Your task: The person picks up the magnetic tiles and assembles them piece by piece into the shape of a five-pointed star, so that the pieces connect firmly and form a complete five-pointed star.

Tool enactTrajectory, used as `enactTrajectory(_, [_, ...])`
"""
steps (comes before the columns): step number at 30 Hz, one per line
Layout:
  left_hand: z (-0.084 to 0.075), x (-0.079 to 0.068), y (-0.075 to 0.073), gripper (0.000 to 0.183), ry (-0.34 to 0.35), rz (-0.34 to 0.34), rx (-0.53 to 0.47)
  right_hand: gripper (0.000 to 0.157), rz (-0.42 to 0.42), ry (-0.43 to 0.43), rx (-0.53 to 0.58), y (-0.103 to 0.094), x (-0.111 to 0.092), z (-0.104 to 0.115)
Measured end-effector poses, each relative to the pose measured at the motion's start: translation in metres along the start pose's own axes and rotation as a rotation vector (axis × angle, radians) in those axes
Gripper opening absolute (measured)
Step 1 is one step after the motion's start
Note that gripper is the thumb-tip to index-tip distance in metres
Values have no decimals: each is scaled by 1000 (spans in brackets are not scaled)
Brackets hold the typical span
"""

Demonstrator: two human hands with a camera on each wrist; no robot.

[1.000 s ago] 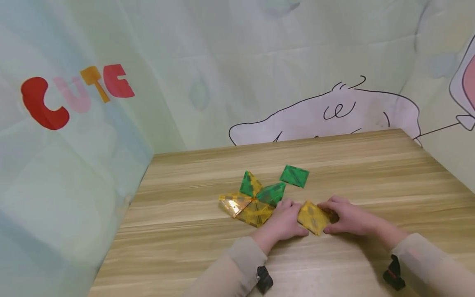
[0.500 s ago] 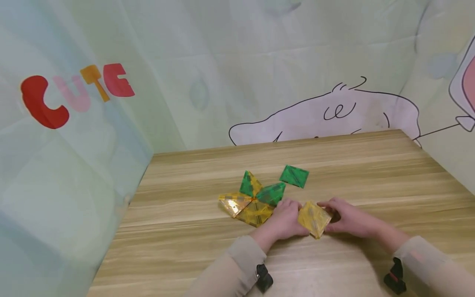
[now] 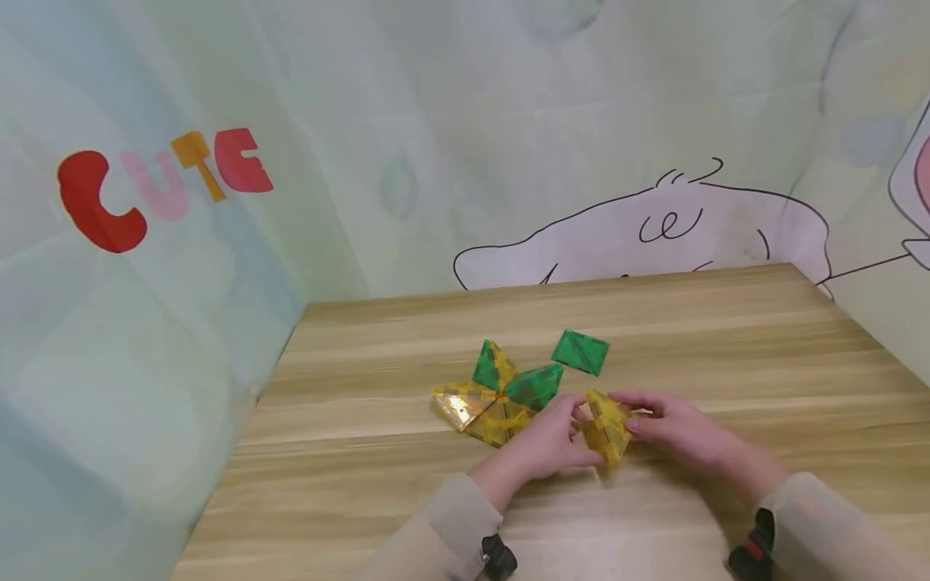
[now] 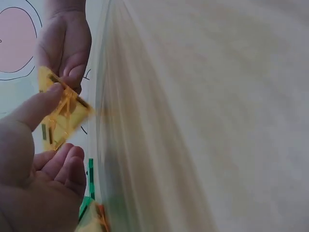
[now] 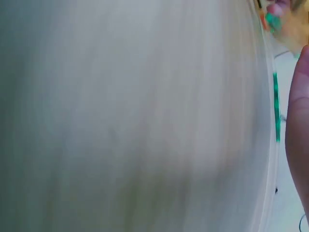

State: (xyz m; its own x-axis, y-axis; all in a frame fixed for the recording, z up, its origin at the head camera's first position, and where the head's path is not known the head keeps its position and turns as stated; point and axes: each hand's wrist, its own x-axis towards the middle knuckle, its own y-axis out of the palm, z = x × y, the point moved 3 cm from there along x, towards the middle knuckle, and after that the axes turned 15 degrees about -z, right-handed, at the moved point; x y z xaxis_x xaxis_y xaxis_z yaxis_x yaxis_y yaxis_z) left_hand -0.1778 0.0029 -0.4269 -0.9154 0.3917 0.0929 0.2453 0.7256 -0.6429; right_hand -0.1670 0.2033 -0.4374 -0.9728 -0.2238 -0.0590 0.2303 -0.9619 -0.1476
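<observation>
Yellow see-through magnetic tiles (image 3: 607,429), joined into one piece, stand tilted up between the two hands. My left hand (image 3: 539,445) holds the piece from the left, and in the left wrist view its thumb lies against the yellow tiles (image 4: 65,116) with the other fingers curled below. From the right, my right hand (image 3: 683,432) pinches the piece's edge between thumb and fingers. The right wrist view shows part of that hand (image 5: 297,125) and a blurred yellow patch at the top right corner.
Left of the hands lies a star-like group of yellow and green magnetic tiles (image 3: 534,386), partly behind the left hand. A green tile pair (image 3: 581,352) lies farther back on the wooden table (image 3: 363,484). A printed cloth (image 3: 407,121) hangs behind.
The yellow tiles have gone from lying nearly flat to tilted up on edge. My right hand has moved left, closer to my left hand. The view has shifted slightly.
</observation>
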Motion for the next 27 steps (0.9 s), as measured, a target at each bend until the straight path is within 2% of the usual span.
enactTrajectory(3, [4, -3, -6, 81, -36, -41, -111, 52, 20, 6, 166, 13, 7, 2])
enactTrajectory(7, [9, -5, -15, 89, -94, -73, -270, 40, 90, -35, 373, 30, 13, 7])
enactTrajectory(10, [12, -8, -22, 93, -105, -61, -377, 36, 127, -70, 460, 43, 16, 9])
enactTrajectory(13, [16, -12, -30, 88, -103, -67, -451, 36, 111, -79, 497, 53, 19, 10])
enactTrajectory(16, [20, -16, -39, 83, -97, -108, -445, 36, 84, -88, 525, 61, 22, 11])
enactTrajectory(21, [26, -23, -50, 83, -105, -178, -374, 36, 91, -100, 567, 72, 27, 12])
enactTrajectory(27, [35, -29, -56, 77, -122, -241, -302, 33, 51, -82, 527, 80, 31, 10])
